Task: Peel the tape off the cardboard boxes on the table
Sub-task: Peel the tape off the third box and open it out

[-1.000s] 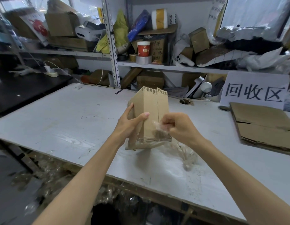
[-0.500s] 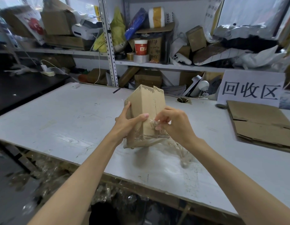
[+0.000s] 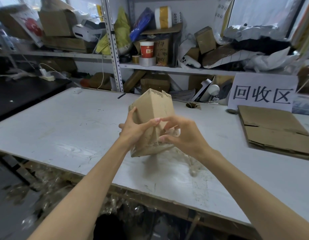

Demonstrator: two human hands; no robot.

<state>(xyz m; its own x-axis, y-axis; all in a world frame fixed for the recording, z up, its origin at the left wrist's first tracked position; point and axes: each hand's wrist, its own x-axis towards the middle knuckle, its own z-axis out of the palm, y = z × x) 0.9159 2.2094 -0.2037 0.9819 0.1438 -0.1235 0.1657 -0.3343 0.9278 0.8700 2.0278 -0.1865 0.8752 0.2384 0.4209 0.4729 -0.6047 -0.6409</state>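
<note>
a: layout, big to small?
b: white table (image 3: 63,135) fills most of the view. flat cardboard (image 3: 271,129) lies on its right side, in front of a sign (image 3: 262,94). cluttered shelves (image 3: 167,68) behind.
a: box?
b: box (image 3: 155,108) is over mid-table, held up off the surface. long axis near upright, a bit tilted. jagged open end points up and away toward the shelves. one corner edge faces the camera.
a: hands?
b: left hand (image 3: 134,130) grips the box's left side, fingers wrapped round the back, thumb across the front face. right hand (image 3: 183,134) is at the lower right face, fingers curled, pinching a crumpled wad of clear tape (image 3: 172,132).
a: wad joined to the box?
b: can't tell. clear film covers the box's lower end and strands trail down to the table.
</note>
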